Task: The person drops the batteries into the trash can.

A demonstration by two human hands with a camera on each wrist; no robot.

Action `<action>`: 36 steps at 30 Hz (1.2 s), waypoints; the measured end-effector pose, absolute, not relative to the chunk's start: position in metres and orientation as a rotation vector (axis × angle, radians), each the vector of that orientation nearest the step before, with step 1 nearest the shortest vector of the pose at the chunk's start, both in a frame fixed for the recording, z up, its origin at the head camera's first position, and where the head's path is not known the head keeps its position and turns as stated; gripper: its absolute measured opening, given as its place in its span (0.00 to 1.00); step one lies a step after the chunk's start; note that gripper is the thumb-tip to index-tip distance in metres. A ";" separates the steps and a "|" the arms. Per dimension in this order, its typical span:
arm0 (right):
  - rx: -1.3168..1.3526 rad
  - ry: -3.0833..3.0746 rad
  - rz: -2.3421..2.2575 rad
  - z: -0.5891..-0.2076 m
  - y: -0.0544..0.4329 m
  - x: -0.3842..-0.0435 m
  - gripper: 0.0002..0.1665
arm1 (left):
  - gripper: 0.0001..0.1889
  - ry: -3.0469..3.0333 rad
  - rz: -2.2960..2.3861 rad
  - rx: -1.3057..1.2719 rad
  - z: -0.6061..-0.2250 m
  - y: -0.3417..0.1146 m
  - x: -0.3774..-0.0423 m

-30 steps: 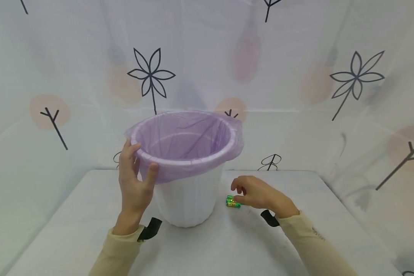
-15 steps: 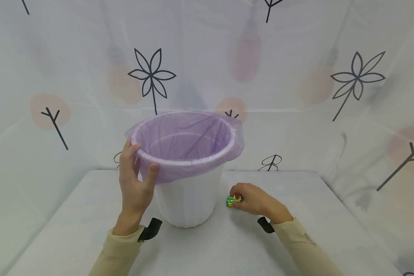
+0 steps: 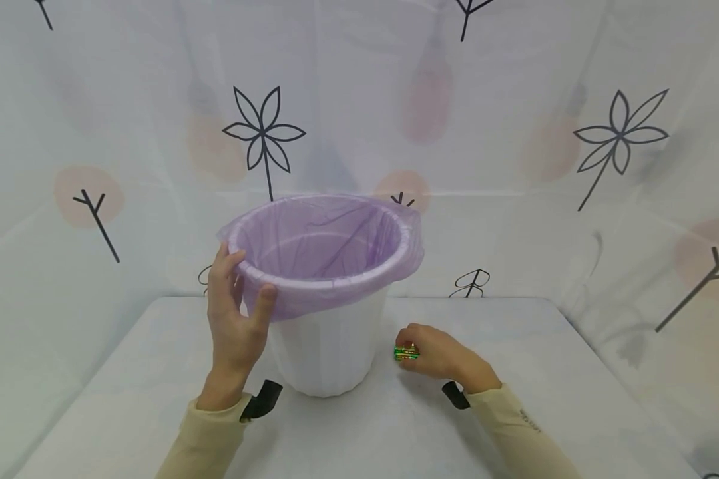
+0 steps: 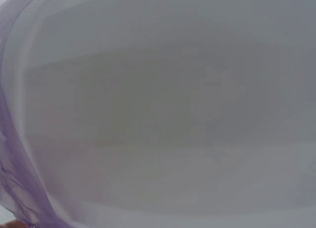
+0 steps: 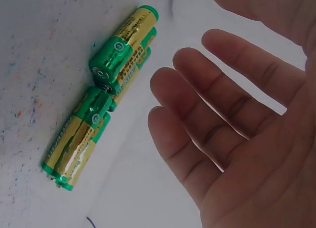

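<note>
In the head view, a white trash bin (image 3: pixel 326 359) stands on the table, lined with a purple bin bag (image 3: pixel 329 293) folded out over its rim. My left hand (image 3: pixel 234 332) holds the bin's left side, fingertips over the rim and thumb pressed against the bag. The left wrist view is filled by the bin's pale wall (image 4: pixel 163 99), with the bag's edge (image 4: pixel 19 154) at the left. My right hand (image 3: pixel 437 352) pinches at green-and-gold batteries (image 3: pixel 406 353) right of the bin. The right wrist view shows several batteries (image 5: pixel 79 134) in two end-to-end groups, beside longer-looking fingers (image 5: pixel 212 104).
A white-covered table (image 3: pixel 503 412) reaches out on both sides of the bin. Behind it hangs a pale curtain (image 3: pixel 347 80) with flower and twig prints. Both forearms wear light sleeves (image 3: pixel 515 432) with dark devices at the wrists.
My right hand has come down from above the batteries and drawn its fingers and thumb in round them; the pile looks tighter. The left hand and the bin have stayed in place.
</note>
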State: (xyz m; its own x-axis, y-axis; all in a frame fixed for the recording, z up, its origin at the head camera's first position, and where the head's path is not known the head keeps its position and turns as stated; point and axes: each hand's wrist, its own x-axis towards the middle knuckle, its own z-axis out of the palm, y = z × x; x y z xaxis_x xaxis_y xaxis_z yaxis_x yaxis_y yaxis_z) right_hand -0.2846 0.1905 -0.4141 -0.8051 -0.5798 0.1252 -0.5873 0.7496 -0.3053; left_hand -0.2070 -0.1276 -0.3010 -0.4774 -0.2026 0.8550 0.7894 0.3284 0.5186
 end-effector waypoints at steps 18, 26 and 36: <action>0.939 -2.987 0.515 -0.424 0.186 -0.286 0.13 | 0.28 -1.665 -1.303 -0.531 -0.300 -0.128 -0.206; 0.937 -2.983 0.496 -0.425 0.185 -0.286 0.13 | 0.28 -1.663 -1.303 -0.532 -0.300 -0.127 -0.206; 0.957 -2.962 0.498 -0.425 0.184 -0.284 0.12 | 0.29 -1.663 -1.302 -0.534 -0.300 -0.128 -0.205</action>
